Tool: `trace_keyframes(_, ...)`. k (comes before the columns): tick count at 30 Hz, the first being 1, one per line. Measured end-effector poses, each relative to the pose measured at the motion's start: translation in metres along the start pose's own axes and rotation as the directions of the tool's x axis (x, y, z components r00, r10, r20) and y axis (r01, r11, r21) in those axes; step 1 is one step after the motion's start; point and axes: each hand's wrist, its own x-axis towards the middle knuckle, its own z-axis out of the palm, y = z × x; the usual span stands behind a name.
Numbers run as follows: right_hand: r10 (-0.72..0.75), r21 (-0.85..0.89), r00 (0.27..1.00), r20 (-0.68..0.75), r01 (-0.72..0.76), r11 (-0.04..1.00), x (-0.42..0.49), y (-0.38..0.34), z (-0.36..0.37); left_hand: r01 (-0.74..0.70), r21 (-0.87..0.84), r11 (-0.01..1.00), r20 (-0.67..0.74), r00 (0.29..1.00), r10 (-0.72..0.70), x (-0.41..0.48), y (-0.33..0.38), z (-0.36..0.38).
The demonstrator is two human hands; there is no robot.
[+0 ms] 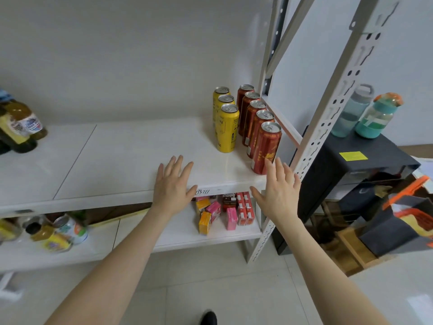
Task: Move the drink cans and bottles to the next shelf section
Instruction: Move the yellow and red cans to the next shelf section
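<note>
Left hand (pixel 172 184), right hand (pixel 278 191): fingers (pixel 173 164) spread, held nothing. Red cans (pixel 262 127) stood just beyond right fingers, yellow cans (pixel 226 120) alongside. Bottles (pixel 20 127) far left of left fingers. Transfer judged incomplete.

A plain white wall (pixel 117 55) rises beyond the left fingers (pixel 174 167) and the right fingers (pixel 280 170). The rack has 2 white levels: the upper shelf board (pixel 105 160) under the left fingers, and the lower board (pixel 182 238) below them. A perforated pale upright (pixel 332 109) stands just right of the right fingers. Farther right is what looks like a black cabinet (pixel 365 148). Pale floor tiles (pixel 210 277) lie below. The light is soft and even.
</note>
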Motion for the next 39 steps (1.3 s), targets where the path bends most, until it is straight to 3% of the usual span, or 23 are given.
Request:
trace_keyframes(13, -0.088, -0.037, 0.991, 0.105, 0.092, 0.995, -0.057, -0.105, -0.005, 0.079, 0.099, 0.992, 0.023, 0.996, -0.082, -0.099, -0.075, -0.036)
trace_keyframes(39, -0.119, 0.020, 0.986, 0.114, 0.117, 0.993, -0.082, -0.472, 0.063, 0.140, 0.177, 0.974, 0.081, 0.984, -0.157, -0.179, -0.426, -0.096)
